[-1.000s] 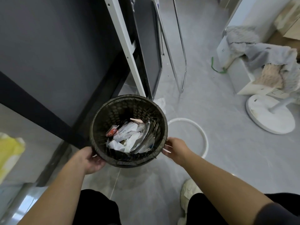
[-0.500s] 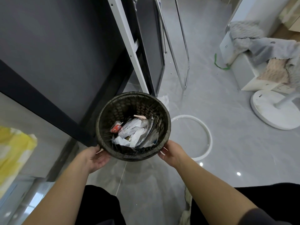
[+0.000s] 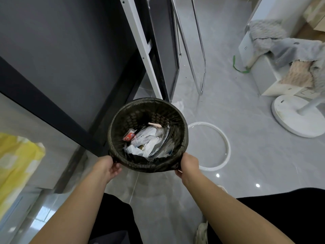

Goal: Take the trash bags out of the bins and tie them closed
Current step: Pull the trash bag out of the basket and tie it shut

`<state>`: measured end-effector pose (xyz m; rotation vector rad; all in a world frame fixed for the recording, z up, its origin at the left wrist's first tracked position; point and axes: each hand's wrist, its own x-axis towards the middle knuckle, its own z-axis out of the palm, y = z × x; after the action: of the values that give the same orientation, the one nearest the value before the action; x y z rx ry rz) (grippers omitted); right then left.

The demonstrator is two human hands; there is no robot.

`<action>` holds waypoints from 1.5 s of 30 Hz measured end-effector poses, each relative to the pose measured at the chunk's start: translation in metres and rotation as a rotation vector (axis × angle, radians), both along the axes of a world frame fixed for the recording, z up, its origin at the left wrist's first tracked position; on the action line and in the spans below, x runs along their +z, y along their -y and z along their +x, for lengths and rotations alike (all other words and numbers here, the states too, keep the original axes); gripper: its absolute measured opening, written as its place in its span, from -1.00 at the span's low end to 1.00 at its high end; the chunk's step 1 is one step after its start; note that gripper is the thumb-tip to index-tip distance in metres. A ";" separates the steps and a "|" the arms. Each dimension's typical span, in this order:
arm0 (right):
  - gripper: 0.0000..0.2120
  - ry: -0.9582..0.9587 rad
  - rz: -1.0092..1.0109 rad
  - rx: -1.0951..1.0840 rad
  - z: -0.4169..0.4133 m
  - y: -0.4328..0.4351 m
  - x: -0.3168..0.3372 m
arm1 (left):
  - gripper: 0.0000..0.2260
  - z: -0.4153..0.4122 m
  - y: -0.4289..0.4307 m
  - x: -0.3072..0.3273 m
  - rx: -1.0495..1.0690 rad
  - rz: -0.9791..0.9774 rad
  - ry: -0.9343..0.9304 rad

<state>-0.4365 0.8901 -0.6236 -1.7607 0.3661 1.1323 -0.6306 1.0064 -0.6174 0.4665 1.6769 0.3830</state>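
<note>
A round dark woven bin (image 3: 182, 127) stands on the grey floor in the middle of the view. A black trash bag (image 3: 149, 165) lines it, its edge folded over the rim. Inside lie white papers, wrappers and a small red packet (image 3: 129, 136). My left hand (image 3: 107, 167) pinches the bag's edge at the near left of the rim. At the near right of the rim, my right hand (image 3: 188, 163) grips the bag's edge as well.
A dark cabinet (image 3: 66, 55) and a white frame post (image 3: 140, 44) rise to the left and behind the bin. A white ring (image 3: 226, 147) lies on the floor to the right. Farther right stand a white fan base (image 3: 297, 118) and a box draped with grey cloth (image 3: 288, 48). Something yellow (image 3: 15, 161) sits at the left edge.
Both hands have moved from the bin's sides to the near rim and taken hold of the bag's edge. The view has shifted slightly.
</note>
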 end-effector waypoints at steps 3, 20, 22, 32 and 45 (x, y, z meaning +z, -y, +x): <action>-0.78 0.167 -0.021 0.102 -0.001 0.004 0.008 | -0.81 0.000 0.004 0.002 -0.091 0.103 -0.102; -0.83 -0.178 0.041 0.244 0.001 0.018 0.038 | -0.71 -0.012 0.006 0.026 0.035 0.023 0.079; -0.79 -0.200 0.100 0.193 0.002 0.023 0.034 | -0.72 -0.016 0.006 0.025 0.058 0.010 0.106; -0.79 -0.268 0.198 0.401 0.001 0.027 0.038 | -0.76 -0.015 0.004 0.019 -0.014 0.133 -0.028; -0.69 -0.414 0.473 -0.001 -0.006 0.005 0.050 | -0.53 0.022 0.053 0.031 -1.443 1.225 -0.832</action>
<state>-0.4426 0.8853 -0.5731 -1.1132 0.3111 1.4484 -0.6089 0.9534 -0.5866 2.7785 1.1610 0.0326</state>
